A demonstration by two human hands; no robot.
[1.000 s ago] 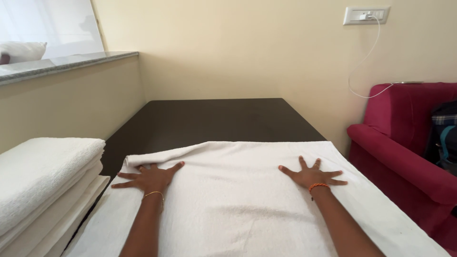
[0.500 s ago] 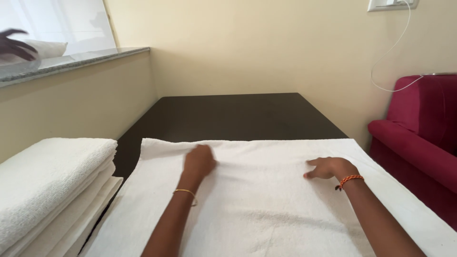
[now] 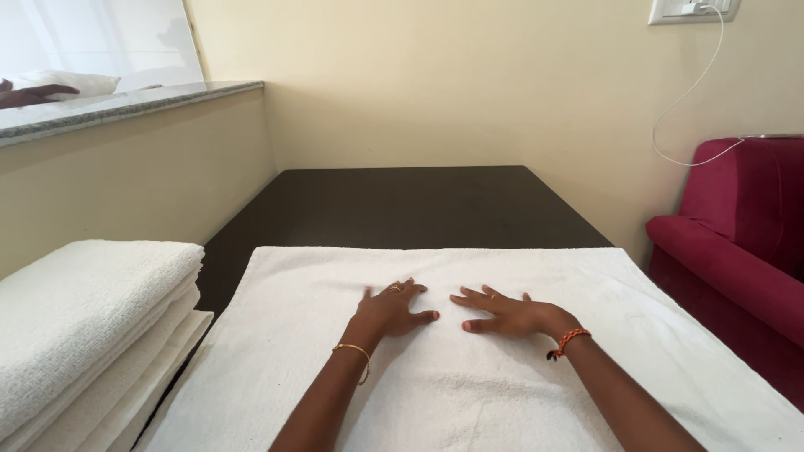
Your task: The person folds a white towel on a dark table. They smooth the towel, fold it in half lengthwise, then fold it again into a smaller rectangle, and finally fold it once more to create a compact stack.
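Both hands (image 3: 456,311) flat atop white towel (image 3: 636,335)

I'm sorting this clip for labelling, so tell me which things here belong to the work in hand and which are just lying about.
In hand:
- white towel spread flat on the dark table
- left hand and right hand, both pressed palm down on it, close together
- stack of folded white towels beside it

Lying about:
- red armchair
- white charger cable from the wall socket
- stone ledge

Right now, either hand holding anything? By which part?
Nothing held. Left hand and right hand lie flat, palms down, mid white towel.
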